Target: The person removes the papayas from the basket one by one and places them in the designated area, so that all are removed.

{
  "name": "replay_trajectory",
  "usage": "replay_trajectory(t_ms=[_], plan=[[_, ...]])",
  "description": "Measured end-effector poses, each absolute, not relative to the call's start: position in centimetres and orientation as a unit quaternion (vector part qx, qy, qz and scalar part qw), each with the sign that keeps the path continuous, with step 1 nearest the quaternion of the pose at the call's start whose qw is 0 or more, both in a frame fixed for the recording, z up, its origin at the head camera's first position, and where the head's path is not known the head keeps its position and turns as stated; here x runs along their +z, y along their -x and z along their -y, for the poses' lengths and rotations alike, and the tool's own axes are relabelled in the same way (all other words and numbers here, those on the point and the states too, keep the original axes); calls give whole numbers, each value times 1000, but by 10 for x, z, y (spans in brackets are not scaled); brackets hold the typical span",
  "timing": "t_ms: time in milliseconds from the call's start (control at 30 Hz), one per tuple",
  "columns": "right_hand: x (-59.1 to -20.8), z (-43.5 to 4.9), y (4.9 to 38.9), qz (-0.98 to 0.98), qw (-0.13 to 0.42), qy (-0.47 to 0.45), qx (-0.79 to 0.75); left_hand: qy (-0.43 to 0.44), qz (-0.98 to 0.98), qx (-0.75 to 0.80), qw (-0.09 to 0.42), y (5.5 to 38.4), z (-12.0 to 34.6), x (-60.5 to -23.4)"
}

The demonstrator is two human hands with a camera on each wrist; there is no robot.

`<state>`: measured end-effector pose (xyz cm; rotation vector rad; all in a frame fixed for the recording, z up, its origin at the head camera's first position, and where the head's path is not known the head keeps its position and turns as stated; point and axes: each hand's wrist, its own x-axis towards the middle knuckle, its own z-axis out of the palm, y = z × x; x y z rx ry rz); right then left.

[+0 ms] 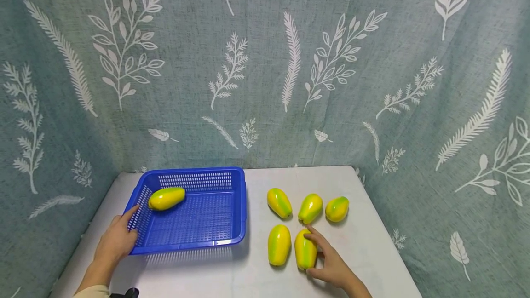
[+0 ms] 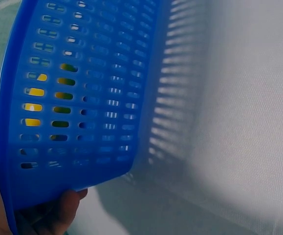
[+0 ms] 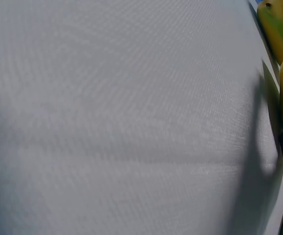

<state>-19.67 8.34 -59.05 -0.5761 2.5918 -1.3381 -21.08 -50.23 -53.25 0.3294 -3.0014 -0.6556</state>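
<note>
In the head view a blue plastic basket [image 1: 190, 246] with slotted walls stands on the left of the table. One yellow-green papaya [image 1: 167, 198] lies inside it, against the left wall. My left hand [image 1: 116, 238] grips the basket's left rim near the front corner; in the left wrist view, fingers curl beneath the rim. My right hand [image 1: 331, 261] holds a papaya [image 1: 305, 249] with the thumb at its near end and fingers at its far end; the fruit lies on the table. Just left of it lies another papaya [image 1: 279, 245]. The right wrist view shows mostly tablecloth.
Behind the held fruit, a row of papayas lies on the white-covered table [image 1: 252, 279]: a left one [image 1: 279, 203], a middle one [image 1: 310, 208] and a right one [image 1: 337, 209]. A grey-green leaf-patterned curtain [image 1: 265, 82] encloses the back and sides.
</note>
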Motion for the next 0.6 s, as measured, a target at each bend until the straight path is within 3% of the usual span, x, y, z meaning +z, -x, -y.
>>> replay_trajectory(t_ms=[600], plan=[[-589,-83,199,-856,91,202,-468,-108,970,-218,14,210,502,-531]])
